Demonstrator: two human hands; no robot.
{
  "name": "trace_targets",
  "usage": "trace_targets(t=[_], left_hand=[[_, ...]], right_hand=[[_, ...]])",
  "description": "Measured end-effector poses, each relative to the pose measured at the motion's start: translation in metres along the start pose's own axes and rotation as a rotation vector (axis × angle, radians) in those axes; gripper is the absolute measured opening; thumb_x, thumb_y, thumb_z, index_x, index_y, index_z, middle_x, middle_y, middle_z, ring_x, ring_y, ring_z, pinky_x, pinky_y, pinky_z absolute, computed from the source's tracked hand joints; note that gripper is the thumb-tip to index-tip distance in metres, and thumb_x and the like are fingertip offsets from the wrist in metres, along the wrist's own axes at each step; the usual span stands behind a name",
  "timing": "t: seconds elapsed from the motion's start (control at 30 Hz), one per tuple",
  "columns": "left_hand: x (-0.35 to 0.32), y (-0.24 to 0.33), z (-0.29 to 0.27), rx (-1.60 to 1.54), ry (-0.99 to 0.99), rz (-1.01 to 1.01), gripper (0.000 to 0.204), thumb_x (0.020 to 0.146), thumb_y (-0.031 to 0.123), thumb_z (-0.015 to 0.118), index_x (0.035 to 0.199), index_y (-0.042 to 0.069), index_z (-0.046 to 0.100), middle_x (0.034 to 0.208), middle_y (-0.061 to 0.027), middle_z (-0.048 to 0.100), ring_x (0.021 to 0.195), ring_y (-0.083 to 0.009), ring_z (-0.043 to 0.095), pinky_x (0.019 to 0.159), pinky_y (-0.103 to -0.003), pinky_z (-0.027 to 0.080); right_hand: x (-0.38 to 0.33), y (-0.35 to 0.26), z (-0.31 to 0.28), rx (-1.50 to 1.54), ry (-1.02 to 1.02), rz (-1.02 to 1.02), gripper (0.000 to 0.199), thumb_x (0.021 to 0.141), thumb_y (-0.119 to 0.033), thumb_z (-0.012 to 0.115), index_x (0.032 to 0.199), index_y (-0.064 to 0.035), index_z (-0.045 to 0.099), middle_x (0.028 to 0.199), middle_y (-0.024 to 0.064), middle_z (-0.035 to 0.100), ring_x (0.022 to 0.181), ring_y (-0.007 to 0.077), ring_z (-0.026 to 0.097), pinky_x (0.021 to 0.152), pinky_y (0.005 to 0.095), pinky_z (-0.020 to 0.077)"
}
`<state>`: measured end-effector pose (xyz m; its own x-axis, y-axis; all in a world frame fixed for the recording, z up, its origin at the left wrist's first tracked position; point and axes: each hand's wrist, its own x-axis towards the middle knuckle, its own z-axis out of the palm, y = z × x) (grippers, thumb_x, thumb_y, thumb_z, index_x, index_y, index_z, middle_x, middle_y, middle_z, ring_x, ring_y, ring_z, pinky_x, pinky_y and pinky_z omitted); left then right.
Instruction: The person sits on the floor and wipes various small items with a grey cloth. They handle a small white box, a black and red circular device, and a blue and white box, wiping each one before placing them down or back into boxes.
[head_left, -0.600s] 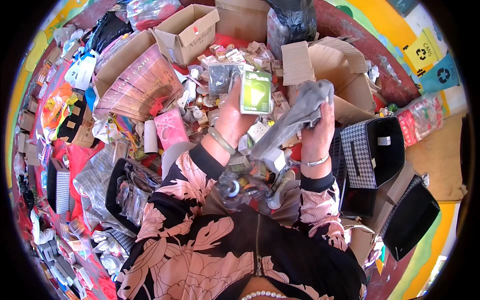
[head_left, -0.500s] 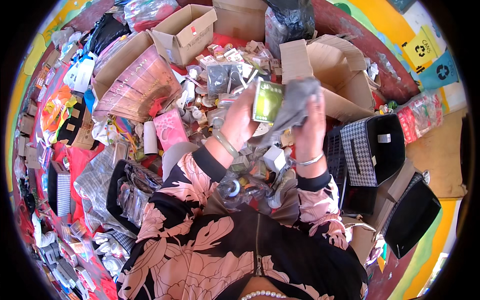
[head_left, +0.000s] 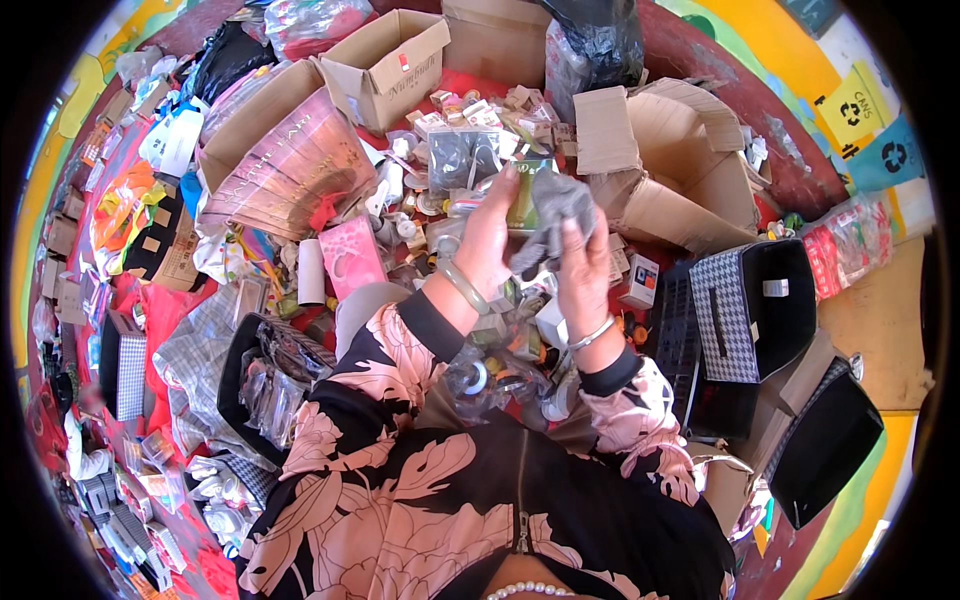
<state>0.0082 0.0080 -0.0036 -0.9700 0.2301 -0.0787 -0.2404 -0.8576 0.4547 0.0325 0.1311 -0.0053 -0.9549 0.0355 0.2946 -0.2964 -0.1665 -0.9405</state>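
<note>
A small green box [head_left: 522, 208] is upright in my left hand [head_left: 487, 240], its thumb on the near side. In my right hand [head_left: 585, 270] a crumpled grey cloth [head_left: 556, 215] is pinched between the fingers; it lies against the box's right side and covers part of it. Both hands are raised over a heap of small boxes and mixed items. Below my right hand a white box [head_left: 553, 325] sits in the pile, and another small white box [head_left: 640, 282] with a dark picture is just right of that hand.
Open cardboard boxes stand at the back left [head_left: 388, 75] and back right [head_left: 690, 160]. A houndstooth bin [head_left: 720, 315] is on the right, and a black bin [head_left: 245, 385] with plastic-wrapped things on the left. A pink patterned box [head_left: 350, 258] lies beside a white roll [head_left: 311, 272].
My right hand has come down and to the left with the cloth, which is now bunched against the green box. The box has tilted and looks darker. The view has shifted slightly.
</note>
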Motion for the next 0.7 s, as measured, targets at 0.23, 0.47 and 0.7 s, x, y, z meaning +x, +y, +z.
trace_targets(t=[0.23, 0.47, 0.7], left_hand=[[-0.016, -0.017, 0.014, 0.301, -0.121, 0.051, 0.045, 0.100, 0.024, 0.039, 0.143, 0.011, 0.034, 0.130, -0.0071, 0.051, 0.117, -0.0160, 0.049, 0.101, -0.031, 0.038], [-0.007, 0.001, 0.006, 0.111, -0.034, 0.039, 0.038, 0.100, 0.027, 0.040, 0.130, 0.006, 0.047, 0.115, -0.0093, 0.059, 0.104, -0.0199, 0.058, 0.092, -0.034, 0.046], [-0.005, -0.013, -0.003, 0.022, -0.223, -0.077, 0.039, 0.099, 0.026, 0.043, 0.133, 0.006, 0.044, 0.120, -0.0085, 0.057, 0.106, -0.0186, 0.058, 0.093, -0.035, 0.047]], right_hand=[[0.011, 0.007, -0.024, 0.347, -0.012, -0.016, 0.040, 0.094, -0.023, 0.056, 0.128, -0.0081, 0.043, 0.127, 0.0103, 0.050, 0.117, 0.0196, 0.049, 0.099, 0.0314, 0.0409], [-0.001, 0.002, -0.001, -0.414, -0.123, -0.424, 0.040, 0.092, -0.013, 0.056, 0.127, 0.0015, 0.043, 0.142, 0.0181, 0.039, 0.133, 0.0287, 0.035, 0.109, 0.0374, 0.0266], [0.030, -0.017, -0.029, 0.267, 0.205, 0.173, 0.033, 0.093, -0.008, 0.053, 0.125, -0.0028, 0.048, 0.115, 0.0086, 0.059, 0.102, 0.0171, 0.056, 0.091, 0.0305, 0.0445]])
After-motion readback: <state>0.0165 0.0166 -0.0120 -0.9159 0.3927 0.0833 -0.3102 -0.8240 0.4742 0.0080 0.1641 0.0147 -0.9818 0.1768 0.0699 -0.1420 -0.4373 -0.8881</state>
